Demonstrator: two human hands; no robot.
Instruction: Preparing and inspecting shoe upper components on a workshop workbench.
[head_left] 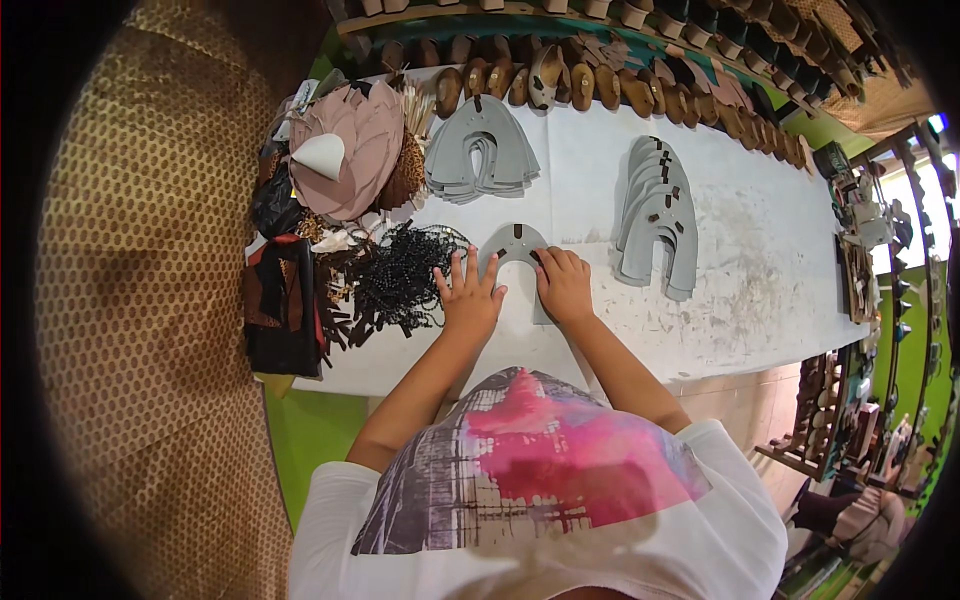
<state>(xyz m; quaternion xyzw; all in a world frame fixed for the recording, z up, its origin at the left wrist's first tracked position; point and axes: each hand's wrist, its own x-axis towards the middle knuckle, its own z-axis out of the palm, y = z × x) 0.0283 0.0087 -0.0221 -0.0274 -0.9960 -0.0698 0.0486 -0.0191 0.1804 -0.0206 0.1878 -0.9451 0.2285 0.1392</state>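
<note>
Left grip [468,303]: spread wide, palm down, at left edge of grey U-shaped piece [499,242]
Right grip [566,288]: curled over its right side; cannot tell whether pinching
Piece position: flat on desk [750,230]
Black strands [405,278]: heaped beside left grip

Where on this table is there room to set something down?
The widest bare patch of white tabletop lies right of the fanned grey U-shaped pieces. Another separates them from the grey stack farther left, beyond the right hand. Crowded: the left end, with black strands and pink pieces, and the back edge's shoe lasts.
</note>
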